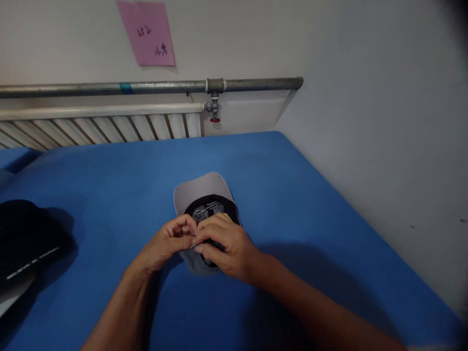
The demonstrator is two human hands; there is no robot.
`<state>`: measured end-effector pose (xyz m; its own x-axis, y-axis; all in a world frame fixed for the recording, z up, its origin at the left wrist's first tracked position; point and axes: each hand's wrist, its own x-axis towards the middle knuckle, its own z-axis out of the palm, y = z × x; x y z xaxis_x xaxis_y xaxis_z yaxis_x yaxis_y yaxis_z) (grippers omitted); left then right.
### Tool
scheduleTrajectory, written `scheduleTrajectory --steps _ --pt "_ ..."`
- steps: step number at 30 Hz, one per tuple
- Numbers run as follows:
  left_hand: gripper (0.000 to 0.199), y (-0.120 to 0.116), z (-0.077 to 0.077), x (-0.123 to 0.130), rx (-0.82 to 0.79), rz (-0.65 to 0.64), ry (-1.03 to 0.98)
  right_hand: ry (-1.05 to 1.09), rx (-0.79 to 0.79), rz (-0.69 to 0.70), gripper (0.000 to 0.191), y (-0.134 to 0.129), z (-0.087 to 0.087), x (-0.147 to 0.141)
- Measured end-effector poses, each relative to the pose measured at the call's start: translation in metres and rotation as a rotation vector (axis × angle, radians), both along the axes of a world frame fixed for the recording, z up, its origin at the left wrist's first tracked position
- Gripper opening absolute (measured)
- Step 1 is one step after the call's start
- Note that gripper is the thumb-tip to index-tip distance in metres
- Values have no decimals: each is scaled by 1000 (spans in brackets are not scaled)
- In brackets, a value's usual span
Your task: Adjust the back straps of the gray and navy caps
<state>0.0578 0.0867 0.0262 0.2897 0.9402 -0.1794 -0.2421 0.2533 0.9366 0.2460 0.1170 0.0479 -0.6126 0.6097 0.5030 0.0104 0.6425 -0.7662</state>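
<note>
A grey baseball cap (202,191) lies upside down on the blue surface, its brim pointing away from me and its dark lining showing. My left hand (168,242) is closed in a pinch at the cap's near edge, thumb against the fingers. Beside it, my right hand (232,246) also pinches that edge, its fingertips touching those of the left. A thin grey bit of the cap's edge shows between the fingertips. The fingers hide much of the cap's opening and its back part.
Blue cloth or padding covers the table (310,209). At the left lies a dark cap (32,239) with white lettering. Behind the table run a white radiator (109,127), a metal pipe (161,87) and a red-handled valve (215,120). A pink note (148,34) hangs above; a wall (383,122) borders the right.
</note>
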Motion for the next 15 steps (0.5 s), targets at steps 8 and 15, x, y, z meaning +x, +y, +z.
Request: scheduleTrajectory --steps 8,15 --pt "17 -2 5 -7 -7 -23 77 239 -887 47 11 8 -4 1" --pt "14 -3 9 -6 -83 -87 289 150 -929 80 13 15 -8 5"
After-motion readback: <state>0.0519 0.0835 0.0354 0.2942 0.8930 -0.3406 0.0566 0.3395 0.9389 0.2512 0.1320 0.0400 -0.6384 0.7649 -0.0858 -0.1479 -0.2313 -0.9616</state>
